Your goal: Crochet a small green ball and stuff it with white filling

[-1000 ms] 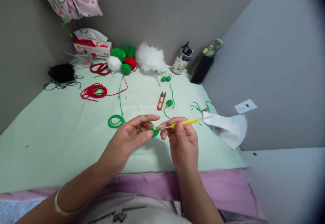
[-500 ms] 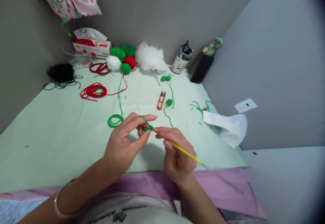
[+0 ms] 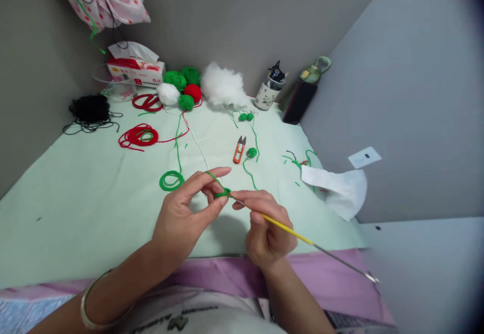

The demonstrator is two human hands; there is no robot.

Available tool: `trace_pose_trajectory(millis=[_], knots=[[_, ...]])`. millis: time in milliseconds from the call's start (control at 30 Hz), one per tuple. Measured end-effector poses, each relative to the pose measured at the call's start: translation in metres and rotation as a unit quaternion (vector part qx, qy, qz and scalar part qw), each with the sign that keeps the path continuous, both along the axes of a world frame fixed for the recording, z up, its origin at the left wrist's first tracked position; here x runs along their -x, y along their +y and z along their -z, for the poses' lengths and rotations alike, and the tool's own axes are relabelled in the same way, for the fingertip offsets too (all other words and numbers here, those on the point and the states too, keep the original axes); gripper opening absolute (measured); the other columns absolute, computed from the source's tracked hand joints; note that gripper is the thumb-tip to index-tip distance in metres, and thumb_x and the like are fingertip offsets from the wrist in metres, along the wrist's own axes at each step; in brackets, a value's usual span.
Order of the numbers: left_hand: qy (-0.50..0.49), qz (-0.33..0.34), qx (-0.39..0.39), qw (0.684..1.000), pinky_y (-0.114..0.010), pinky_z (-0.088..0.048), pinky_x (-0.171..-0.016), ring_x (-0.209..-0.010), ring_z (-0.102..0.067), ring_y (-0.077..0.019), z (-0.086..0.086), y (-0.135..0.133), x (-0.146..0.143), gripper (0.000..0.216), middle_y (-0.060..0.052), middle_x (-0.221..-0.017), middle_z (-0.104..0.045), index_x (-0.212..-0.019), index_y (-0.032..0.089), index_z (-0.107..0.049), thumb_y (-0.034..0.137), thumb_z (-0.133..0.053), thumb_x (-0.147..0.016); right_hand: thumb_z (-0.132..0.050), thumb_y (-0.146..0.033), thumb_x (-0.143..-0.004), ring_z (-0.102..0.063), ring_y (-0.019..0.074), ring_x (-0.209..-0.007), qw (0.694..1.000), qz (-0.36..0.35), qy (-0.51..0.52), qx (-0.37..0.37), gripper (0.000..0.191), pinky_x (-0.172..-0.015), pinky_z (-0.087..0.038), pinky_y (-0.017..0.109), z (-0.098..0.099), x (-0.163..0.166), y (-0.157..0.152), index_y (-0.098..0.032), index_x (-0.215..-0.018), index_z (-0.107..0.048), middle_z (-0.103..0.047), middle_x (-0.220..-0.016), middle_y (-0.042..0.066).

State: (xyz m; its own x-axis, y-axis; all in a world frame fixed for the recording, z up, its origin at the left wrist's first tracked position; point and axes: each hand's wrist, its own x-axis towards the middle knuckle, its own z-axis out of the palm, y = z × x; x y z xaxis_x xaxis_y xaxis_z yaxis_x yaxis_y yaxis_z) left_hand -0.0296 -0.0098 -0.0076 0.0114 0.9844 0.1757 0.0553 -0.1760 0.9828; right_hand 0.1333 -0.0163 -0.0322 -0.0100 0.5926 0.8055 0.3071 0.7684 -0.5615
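Between thumb and fingers, my left hand [image 3: 185,208] pinches a small piece of green crochet [image 3: 223,193]. Green yarn runs up from it over the raised left index finger. My right hand [image 3: 270,228] grips a crochet hook [image 3: 289,230] with a yellow handle and metal shaft, and its tip meets the crochet. The far end of the hook points down to the right. Just beyond the hands lie orange thread snips [image 3: 238,151] and a small green crocheted ball [image 3: 251,153] with a yarn tail. A coil of green yarn [image 3: 171,180] rests left of them.
At the back stand a tissue box [image 3: 136,71], yarn balls [image 3: 185,84], white stuffing [image 3: 223,86], a pen cup [image 3: 269,92] and a bottle [image 3: 302,94]. Red scissors [image 3: 147,103], red yarn [image 3: 138,135] and black yarn [image 3: 91,109] lie left. White paper [image 3: 336,185] sits right.
My right hand has shifted slightly to the right with the hook, whose metal end now shows sharply. The green crochet in my left hand has moved slightly right too.
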Motion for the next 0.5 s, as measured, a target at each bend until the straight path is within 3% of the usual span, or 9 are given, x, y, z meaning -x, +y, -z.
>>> trace_pose_trajectory(millis=[267, 500], knots=[[-0.011, -0.003, 0.046, 0.999, -0.025, -0.052, -0.085, -0.079, -0.063, -0.0124, -0.004, 0.005, 0.002, 0.031, 0.005, -0.086, -0.073, -0.11, 0.034, -0.084, 0.019, -0.081, -0.084, -0.06, -0.006, -0.098, -0.079, 0.021, -0.095, 0.999, -0.017, -0.031, 0.005, 0.038, -0.071, -0.068, 0.035, -0.006, -0.007, -0.003, -0.025, -0.129, -0.068, -0.082, -0.111, 0.011], [-0.124, 0.044, 0.134, 0.982, -0.024, -0.05, -0.083, -0.08, -0.057, -0.0129, -0.004, 0.005, -0.002, 0.037, 0.004, -0.079, -0.065, -0.118, 0.031, -0.082, 0.02, -0.085, -0.082, -0.063, -0.004, -0.097, -0.078, 0.0199, -0.101, 0.964, 0.121, -0.218, -0.092, 0.037, -0.079, -0.068, 0.03, -0.009, -0.002, -0.008, -0.022, -0.129, -0.069, -0.08, -0.113, 0.011]])
